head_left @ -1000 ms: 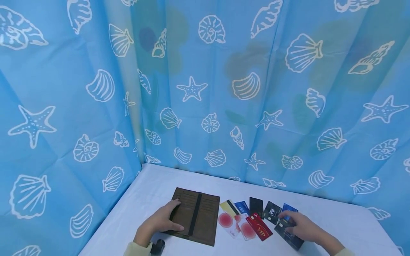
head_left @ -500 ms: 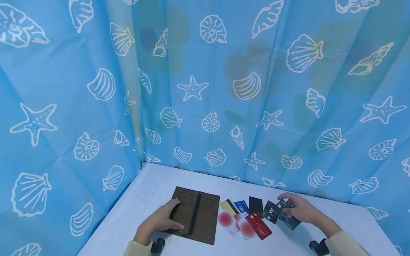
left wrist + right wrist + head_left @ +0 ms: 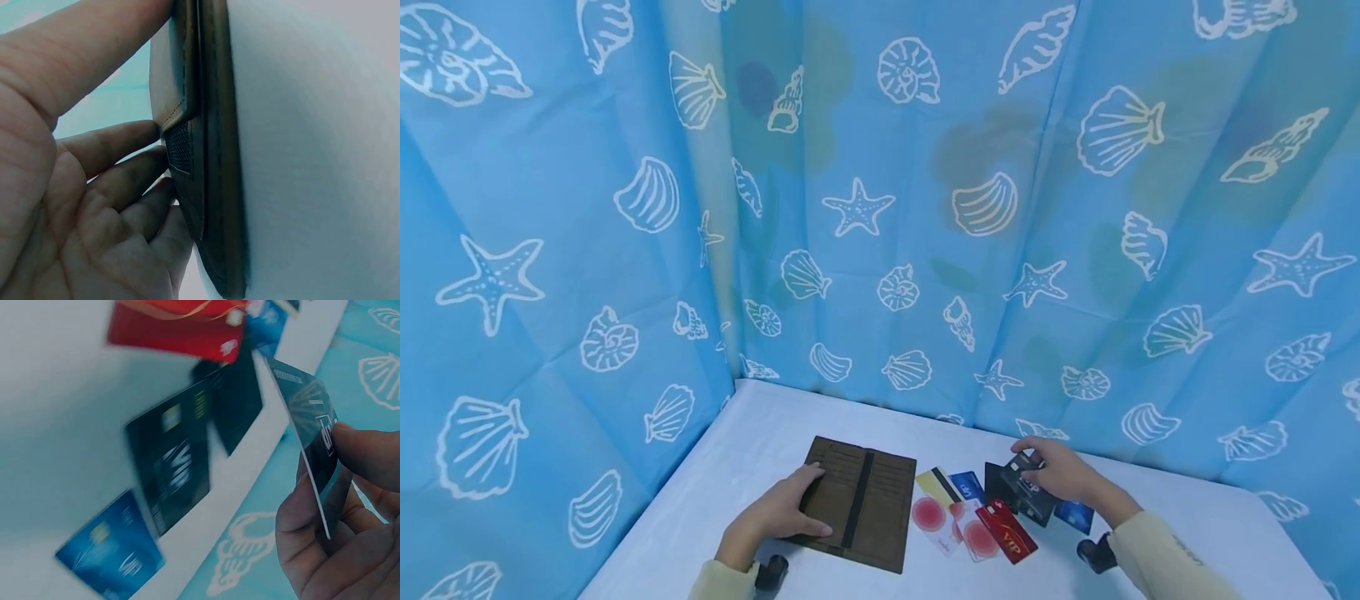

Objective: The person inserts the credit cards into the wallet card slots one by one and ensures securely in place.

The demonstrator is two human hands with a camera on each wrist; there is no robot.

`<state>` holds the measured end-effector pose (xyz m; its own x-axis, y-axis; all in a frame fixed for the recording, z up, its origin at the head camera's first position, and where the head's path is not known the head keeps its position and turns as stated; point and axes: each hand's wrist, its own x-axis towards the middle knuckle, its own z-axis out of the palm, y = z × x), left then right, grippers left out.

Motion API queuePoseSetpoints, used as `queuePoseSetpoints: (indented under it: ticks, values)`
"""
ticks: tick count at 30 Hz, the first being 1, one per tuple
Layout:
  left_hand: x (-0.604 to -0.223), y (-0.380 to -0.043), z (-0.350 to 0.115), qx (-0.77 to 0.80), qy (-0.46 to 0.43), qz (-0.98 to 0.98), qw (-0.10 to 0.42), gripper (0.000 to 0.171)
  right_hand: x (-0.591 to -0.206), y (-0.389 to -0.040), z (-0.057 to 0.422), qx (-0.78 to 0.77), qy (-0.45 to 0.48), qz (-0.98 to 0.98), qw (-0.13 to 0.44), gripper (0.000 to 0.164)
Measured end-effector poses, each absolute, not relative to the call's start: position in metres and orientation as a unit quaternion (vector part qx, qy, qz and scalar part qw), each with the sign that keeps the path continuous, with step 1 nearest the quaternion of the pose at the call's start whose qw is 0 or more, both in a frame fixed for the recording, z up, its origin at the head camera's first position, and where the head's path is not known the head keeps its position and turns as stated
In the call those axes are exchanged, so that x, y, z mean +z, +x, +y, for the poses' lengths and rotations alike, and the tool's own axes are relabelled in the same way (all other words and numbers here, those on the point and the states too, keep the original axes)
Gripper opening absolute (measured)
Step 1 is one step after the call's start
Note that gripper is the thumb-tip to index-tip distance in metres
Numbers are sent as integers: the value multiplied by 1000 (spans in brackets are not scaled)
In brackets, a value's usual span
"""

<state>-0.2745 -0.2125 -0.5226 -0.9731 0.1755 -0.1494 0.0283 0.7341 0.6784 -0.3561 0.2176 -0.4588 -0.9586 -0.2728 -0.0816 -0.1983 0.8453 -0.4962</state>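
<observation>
An open brown wallet (image 3: 883,521) with card slots and a dark centre strap lies on the white table. My left hand (image 3: 778,507) rests on its left part, thumb and index finger spread. In the left wrist view, the fingertips (image 3: 153,128) touch the wallet, fairly straight. My right hand (image 3: 1070,473) pinches a dark bank card (image 3: 306,415) between thumb and fingers, raised above the table. Below it lie a black VIP card (image 3: 178,459), a plain black card (image 3: 239,403) and a blue card (image 3: 119,547). In the head view, the held card partly hides the dark ones.
A red VIP card (image 3: 1009,531) overlaps a white card with a pink circle (image 3: 979,537). Another pink-circled card (image 3: 930,518), a yellow card (image 3: 935,483) and a blue card (image 3: 967,485) lie next to the wallet. A shell-printed blue curtain (image 3: 850,275) stands behind the table.
My right hand lifts the dark card from the right end of the group and carries it up and left over the black cards, uncovering the blue card. My left hand stays on the wallet.
</observation>
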Motion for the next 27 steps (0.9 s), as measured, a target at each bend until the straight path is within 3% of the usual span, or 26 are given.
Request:
queuePoseSetpoints:
  ticks: [27]
  values:
    - [-525, -275, -214, 360, 78, 924, 101, 95, -463, -402, 136, -397, -68, 913, 63, 42]
